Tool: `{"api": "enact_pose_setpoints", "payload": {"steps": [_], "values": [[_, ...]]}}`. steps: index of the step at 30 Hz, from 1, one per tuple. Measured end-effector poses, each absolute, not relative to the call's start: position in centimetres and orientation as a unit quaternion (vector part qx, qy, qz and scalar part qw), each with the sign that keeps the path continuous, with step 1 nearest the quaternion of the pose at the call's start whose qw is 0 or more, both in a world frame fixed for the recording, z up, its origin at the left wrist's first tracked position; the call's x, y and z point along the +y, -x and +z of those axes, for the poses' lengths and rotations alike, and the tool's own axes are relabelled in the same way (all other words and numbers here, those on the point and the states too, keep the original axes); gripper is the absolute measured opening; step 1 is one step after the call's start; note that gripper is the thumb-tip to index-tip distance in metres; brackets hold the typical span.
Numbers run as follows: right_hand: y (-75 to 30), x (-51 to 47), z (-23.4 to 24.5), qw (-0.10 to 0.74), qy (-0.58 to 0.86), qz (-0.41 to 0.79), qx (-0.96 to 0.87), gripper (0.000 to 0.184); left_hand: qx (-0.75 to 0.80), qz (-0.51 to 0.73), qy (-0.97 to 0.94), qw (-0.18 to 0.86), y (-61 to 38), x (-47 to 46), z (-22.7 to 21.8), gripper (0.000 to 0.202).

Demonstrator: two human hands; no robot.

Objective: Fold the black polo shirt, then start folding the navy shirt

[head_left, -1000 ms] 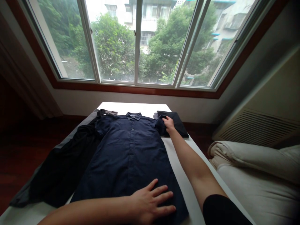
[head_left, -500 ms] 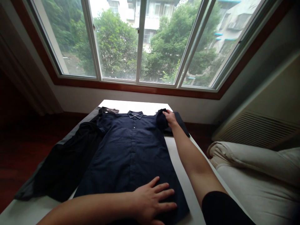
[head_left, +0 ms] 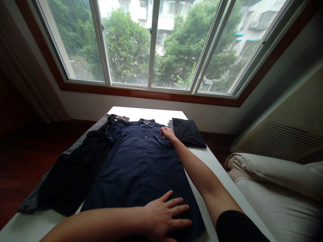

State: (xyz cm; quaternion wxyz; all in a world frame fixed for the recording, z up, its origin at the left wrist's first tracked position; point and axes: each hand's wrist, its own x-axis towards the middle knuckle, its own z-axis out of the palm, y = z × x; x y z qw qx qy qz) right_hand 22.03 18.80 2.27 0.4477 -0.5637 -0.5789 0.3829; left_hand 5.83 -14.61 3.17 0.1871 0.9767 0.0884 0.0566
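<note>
A navy short-sleeved button-up shirt (head_left: 128,161) lies front up on the white table, its collar towards the window. My left hand (head_left: 168,216) rests open and flat on the lower right part of the shirt, fingers spread. Up by the right shoulder, my right hand (head_left: 168,133) has its fingers curled at the sleeve (head_left: 161,139), which is folded inward over the shirt's chest. The fingertips are small in the view, so their grip on the cloth shows only in part.
Black and grey garments (head_left: 73,168) lie along the table's left side. A folded dark garment (head_left: 189,132) sits at the back right corner of the white table (head_left: 202,161). To the right is a pale cushioned seat (head_left: 272,181); the window (head_left: 151,50) is beyond the table.
My right hand has moved left and slightly down, bringing the right sleeve inward onto the shirt. The folded dark garment behind it is now uncovered. My left hand stays in place.
</note>
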Motion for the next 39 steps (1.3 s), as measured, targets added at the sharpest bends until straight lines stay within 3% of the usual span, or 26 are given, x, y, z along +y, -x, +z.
{"api": "enact_pose_setpoints", "payload": {"steps": [3,7,13,21,25,32,39], "values": [[-21.4,18.7,-0.2,0.367,0.597,0.271,-0.661,0.023,0.088,0.061,-0.977,0.183,-5.9,-14.6,3.1,0.073],[-21.4,18.9,-2.9,0.210,0.619,0.103,-0.750,0.047,0.083,0.061,-0.982,0.160,-5.9,-14.5,2.7,0.071],[-22.7,20.9,-4.6,0.100,0.702,0.087,-0.700,0.070,0.085,0.071,-0.990,0.087,-6.1,-14.2,2.0,0.058],[-23.3,22.3,-4.3,0.087,0.683,0.089,-0.720,0.072,0.080,0.077,-0.992,0.052,-6.2,-14.1,1.8,0.059],[-22.4,21.1,-4.3,0.109,0.655,0.030,-0.747,0.065,0.079,0.087,-0.992,0.043,-6.2,-14.1,1.3,0.056],[-22.5,19.3,-4.5,0.144,0.654,0.025,-0.742,0.061,0.081,0.074,-0.994,0.007,-6.5,-14.1,1.7,0.054],[-22.5,20.5,-3.7,0.106,0.628,0.067,-0.768,0.053,0.078,0.082,-0.994,0.000,-6.6,-14.5,1.5,0.057]]}}
